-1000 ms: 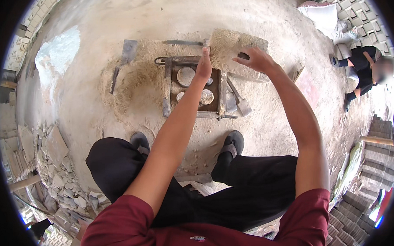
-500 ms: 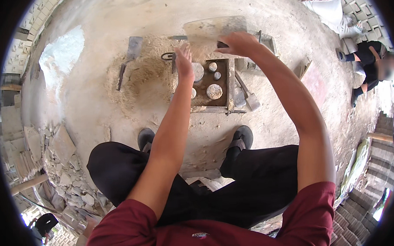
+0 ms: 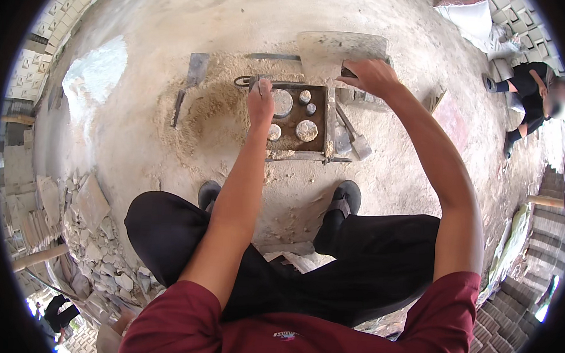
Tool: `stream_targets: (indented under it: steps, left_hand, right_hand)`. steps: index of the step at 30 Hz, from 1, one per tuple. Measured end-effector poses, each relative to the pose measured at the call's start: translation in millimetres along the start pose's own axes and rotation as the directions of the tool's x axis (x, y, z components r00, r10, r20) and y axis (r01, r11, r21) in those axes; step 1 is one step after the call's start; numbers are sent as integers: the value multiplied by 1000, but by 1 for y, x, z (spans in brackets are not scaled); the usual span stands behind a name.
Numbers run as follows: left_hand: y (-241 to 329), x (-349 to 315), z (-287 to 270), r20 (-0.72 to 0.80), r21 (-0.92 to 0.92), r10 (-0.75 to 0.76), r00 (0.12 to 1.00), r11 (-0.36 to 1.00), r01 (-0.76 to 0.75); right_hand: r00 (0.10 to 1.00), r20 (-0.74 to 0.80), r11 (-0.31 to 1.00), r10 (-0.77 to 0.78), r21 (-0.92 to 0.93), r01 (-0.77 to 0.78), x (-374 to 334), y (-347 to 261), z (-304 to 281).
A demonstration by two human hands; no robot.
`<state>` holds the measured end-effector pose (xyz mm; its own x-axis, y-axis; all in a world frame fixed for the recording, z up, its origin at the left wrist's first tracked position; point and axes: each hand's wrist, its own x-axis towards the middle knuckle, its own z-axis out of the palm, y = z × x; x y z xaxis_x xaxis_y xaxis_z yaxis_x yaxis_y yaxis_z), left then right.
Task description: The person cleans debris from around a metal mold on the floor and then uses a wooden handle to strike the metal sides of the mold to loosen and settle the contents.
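Note:
My right hand [image 3: 374,76] is closed round the dark handle of a wide, flat, dusty scraper-like sheet [image 3: 340,46], held beyond the far right corner of a rectangular frame [image 3: 329,119]. Over the frame's left side, my left hand [image 3: 261,102] has its fingers curled in; what they hold, if anything, is hidden. Inside the frame, several round pale-topped pieces stand on a brown base, among them a big disc [image 3: 282,104] partly behind my left hand and a medium one [image 3: 306,130]. A looped metal handle [image 3: 241,81] sticks out from the frame's far left corner.
Loose tan sand [image 3: 213,105] is heaped left of the frame, with a flat trowel [image 3: 198,68] on it. A small shovel-like tool [image 3: 360,145] lies to the right. White powder [image 3: 99,67] is piled further left. A person [image 3: 531,92] sits at far right.
My right hand and the sheet have shifted right and slightly nearer. My left hand has come down toward the frame, its stretched fingers now curled.

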<state>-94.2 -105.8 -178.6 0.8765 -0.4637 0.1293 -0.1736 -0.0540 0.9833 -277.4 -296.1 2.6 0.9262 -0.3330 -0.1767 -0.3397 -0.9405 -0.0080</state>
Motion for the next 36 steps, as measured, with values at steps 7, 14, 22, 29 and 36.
stream_targets:
  steps: [7,14,22,29,36]
  left_hand:
    - [37,22,-12,103,25,-9,995,1000,6]
    - [34,59,-87,-68,-169,-189,980,970,176]
    - [55,36,-193,303,-254,-658,690,641,724]
    - [-57,-8,-239,-187,-393,-587,788,780,487]
    - [-132,-34,-260,-281,226,-376,883,868,442]
  right_hand:
    - [901,-249,837,355,514,-188,7,-7,19]
    - [900,64,430,432,862,-268,51,-89,9]
    - [977,138,99,163,983,-156,114,-262,47]
    - [990,42,28,132,999,-46,139,-336,161]
    - [916,-380,594,131,770,234,68,-321,169]
